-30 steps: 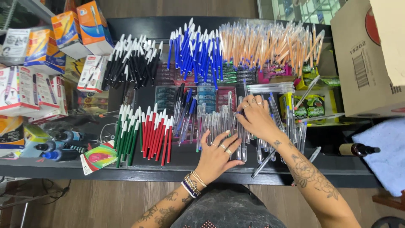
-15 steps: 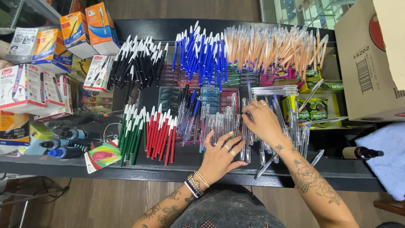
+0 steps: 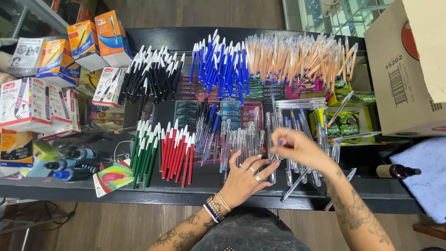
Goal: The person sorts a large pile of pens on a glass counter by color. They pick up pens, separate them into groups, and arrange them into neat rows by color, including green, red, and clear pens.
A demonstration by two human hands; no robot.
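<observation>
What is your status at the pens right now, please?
Left hand flat on clear pens. Right hand pinching a blue cap. Loose pens crowd both hands; table full.

We have a single view, from a camera worn on the person's head. It looks steeply down, almost straight from above, onto a dark countertop (image 3: 260,193) that runs across the frame. The far edge of the counter lies toward the top, the near edge toward the bottom, with wooden floor beyond both. We sit close: the person's forearms enter from the bottom edge. A cardboard box (image 3: 404,69) fills the upper right corner.
</observation>
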